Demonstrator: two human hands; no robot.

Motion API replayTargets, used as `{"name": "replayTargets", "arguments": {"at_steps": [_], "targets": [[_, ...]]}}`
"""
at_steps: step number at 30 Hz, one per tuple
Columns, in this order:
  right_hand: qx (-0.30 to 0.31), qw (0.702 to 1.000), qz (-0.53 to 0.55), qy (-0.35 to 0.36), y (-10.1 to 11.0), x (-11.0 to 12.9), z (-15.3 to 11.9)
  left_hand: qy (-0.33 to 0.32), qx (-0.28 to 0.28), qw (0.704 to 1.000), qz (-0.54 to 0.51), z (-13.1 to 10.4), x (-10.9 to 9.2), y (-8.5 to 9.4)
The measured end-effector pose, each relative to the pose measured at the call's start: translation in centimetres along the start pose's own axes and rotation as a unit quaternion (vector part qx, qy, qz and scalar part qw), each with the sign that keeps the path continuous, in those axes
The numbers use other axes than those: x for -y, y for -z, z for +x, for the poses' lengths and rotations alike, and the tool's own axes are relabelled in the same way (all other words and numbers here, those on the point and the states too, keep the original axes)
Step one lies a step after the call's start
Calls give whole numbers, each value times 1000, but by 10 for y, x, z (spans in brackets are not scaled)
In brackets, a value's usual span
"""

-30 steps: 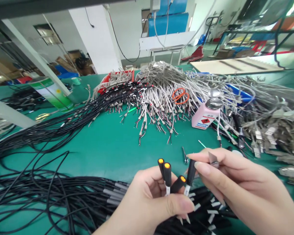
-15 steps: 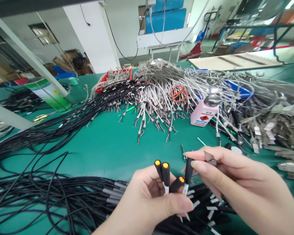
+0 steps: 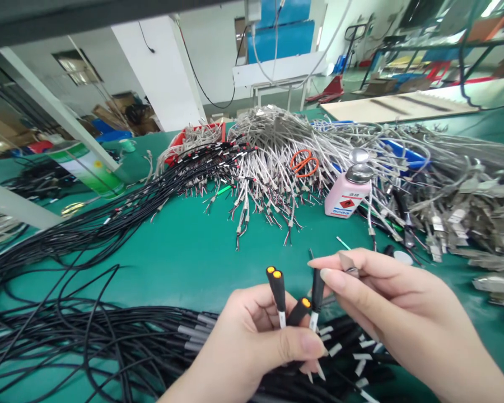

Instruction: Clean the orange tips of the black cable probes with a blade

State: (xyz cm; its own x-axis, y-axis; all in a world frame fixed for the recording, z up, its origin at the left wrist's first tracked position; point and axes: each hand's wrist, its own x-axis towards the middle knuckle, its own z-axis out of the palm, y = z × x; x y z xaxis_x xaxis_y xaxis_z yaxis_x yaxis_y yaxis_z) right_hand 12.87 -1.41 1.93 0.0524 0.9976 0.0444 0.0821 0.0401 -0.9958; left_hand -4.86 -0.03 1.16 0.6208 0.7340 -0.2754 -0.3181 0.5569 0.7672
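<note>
My left hand [image 3: 269, 336] is closed round several black cable connectors [image 3: 279, 294] with white sleeves; three of them show yellow-orange end faces. One more black connector [image 3: 317, 292] stands upright at the right of this bunch, its white lower part at the left thumb. My right hand [image 3: 386, 308] pinches the top of that connector between thumb and index finger, hiding its end. A small pointed metal blade [image 3: 348, 263] sticks out from between the right fingers; the rest of it is hidden in the hand. Below both hands lie black cables with white and grey sleeves [image 3: 199, 330].
Black cables [image 3: 79, 235] sweep across the left side of the green table [image 3: 185, 240]. A heap of grey-white cables [image 3: 273, 134] with stripped wire ends lies behind, orange-handled scissors [image 3: 304, 163] on it. A pink pump bottle [image 3: 348, 193] stands right of centre, metal-ended parts [image 3: 462, 218] beyond.
The yellow-ended connectors have turned slightly in my left hand, two now closer together. Both hands stay in nearly the same place, with the right still pinching the upright connector. The view has shifted slightly.
</note>
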Motion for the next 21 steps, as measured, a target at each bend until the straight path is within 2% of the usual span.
{"name": "replayTargets", "arguments": {"at_steps": [4, 7, 11, 14, 18, 19, 21], "targets": [[12, 999, 31, -16, -1, 0, -2, 5, -11, 1000, 1, 0, 0, -2], [35, 999, 28, -3, -2, 4, -5, 2, -14, 1000, 2, 1, 0, -2], [12, 1000, 11, -11, 0, 9, -6, -35, -28, 998, 48, 2, -3, 1], [17, 999, -29, -10, 7, 10, -6, -109, -106, 984, 88, 5, -12, 6], [34, 998, -38, -24, 10, 10, -11, -229, -274, 922, 149, 15, -25, 16], [37, 998, -32, -35, 9, 10, -14, -238, -292, 911, 168, 19, -27, 19], [38, 997, -10, -66, 7, 10, -17, -230, -293, 908, 193, 25, -28, 25]]}}
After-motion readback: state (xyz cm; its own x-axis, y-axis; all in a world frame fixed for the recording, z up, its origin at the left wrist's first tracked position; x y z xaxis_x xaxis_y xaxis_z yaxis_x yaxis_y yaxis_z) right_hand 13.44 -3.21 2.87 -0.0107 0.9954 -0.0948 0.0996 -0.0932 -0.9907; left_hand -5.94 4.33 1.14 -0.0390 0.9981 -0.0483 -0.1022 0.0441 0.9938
